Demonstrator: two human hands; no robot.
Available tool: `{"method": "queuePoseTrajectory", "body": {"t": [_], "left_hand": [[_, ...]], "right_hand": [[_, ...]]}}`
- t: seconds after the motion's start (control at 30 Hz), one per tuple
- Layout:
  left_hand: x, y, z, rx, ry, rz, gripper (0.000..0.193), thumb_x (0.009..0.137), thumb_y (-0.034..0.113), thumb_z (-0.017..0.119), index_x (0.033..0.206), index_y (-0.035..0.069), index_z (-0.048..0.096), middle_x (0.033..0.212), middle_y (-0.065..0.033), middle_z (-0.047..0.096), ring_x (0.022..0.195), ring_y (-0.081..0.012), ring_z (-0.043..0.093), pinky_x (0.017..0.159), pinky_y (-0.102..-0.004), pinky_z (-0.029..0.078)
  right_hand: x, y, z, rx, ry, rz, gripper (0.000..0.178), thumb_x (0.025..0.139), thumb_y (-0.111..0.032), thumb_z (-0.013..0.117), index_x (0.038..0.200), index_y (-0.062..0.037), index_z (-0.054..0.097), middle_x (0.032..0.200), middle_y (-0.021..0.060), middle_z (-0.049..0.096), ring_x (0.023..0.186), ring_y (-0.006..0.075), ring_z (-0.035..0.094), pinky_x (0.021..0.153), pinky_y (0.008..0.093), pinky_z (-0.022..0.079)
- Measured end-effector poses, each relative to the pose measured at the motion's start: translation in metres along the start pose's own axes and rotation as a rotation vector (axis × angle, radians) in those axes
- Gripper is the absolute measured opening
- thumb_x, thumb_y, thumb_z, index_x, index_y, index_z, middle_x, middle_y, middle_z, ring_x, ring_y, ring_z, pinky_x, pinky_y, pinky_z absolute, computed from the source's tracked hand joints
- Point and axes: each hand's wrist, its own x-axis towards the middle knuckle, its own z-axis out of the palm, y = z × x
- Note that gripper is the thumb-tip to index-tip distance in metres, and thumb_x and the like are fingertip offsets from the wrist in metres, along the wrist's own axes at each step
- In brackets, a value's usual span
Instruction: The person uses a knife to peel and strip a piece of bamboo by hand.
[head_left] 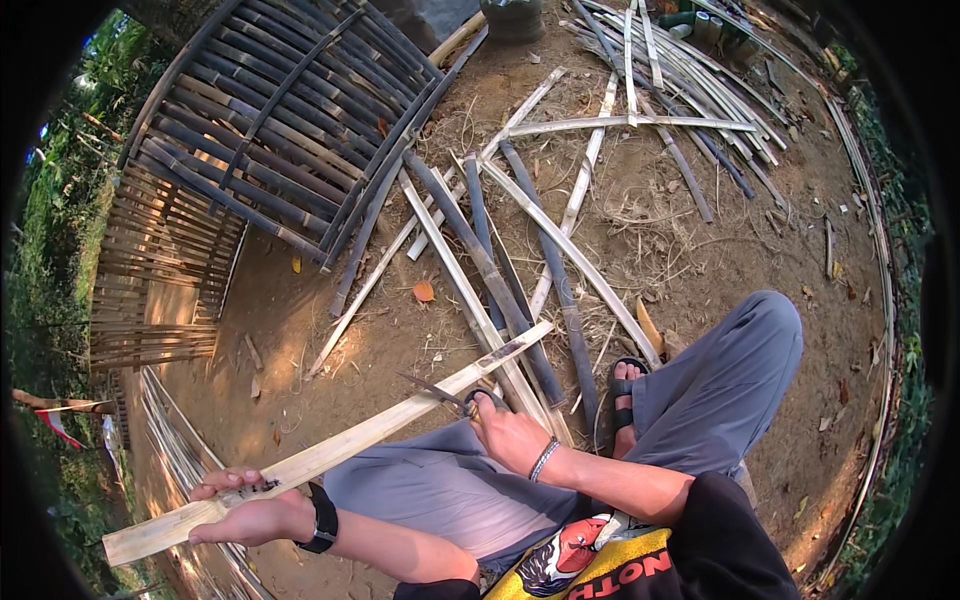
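Note:
A long pale split bamboo strip (365, 438) lies slantwise across my lap, its far end pointing up and to the right. My left hand (255, 512) is closed around the strip near its lower left end, thumb on one side and fingers on the other. Dark marks show on the strip beside those fingers. In my right hand (508, 436) is a knife (428, 387), its thin dark blade lying across the strip. Most of the knife's handle is hidden by the fingers.
Dark bamboo poles (487, 265) and pale split strips (570, 245) lie crossed on the dirt ahead of my feet. A dark slatted bamboo bench (270, 110) stands at the far left. More strips (700, 85) are heaped at the far right. My sandalled foot (625, 395) is nearby.

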Motion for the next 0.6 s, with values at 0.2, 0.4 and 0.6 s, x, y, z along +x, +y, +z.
{"method": "queuePoseTrajectory", "body": {"t": [0.2,0.4,0.6], "left_hand": [[0.008,-0.005,-0.01,0.01,-0.059,-0.011,0.062,0.098,0.063,0.018,0.09,0.008,0.045,0.062,-0.0036,0.044,0.052,-0.0137,0.04,0.044,-0.0233,0.035],[0.002,0.001,-0.006,-0.003,-0.06,-0.009,0.061,0.098,0.063,0.019,0.089,0.008,0.045,0.061,-0.0037,0.043,0.051,-0.0137,0.04,0.044,-0.0235,0.035],[-0.009,0.009,0.004,-0.029,-0.047,0.011,0.062,0.097,0.066,0.023,0.085,0.009,0.043,0.058,-0.002,0.038,0.047,-0.0109,0.035,0.04,-0.0206,0.029]], "right_hand": [[0.006,0.017,-0.004,-0.026,-0.046,0.126,0.029,0.097,-0.026,0.047,0.099,0.0023,0.04,0.077,0.0292,0.064,0.072,0.0446,0.066,0.065,0.0528,0.054],[0.007,0.046,-0.01,-0.028,0.028,0.144,0.029,0.096,-0.025,0.049,0.098,0.0028,0.042,0.079,0.0274,0.066,0.071,0.0461,0.065,0.063,0.0533,0.052],[-0.002,0.001,-0.009,-0.065,-0.004,-0.008,0.026,0.097,-0.023,0.048,0.097,0.0022,0.041,0.077,0.027,0.065,0.07,0.0439,0.066,0.062,0.0528,0.053]]}}
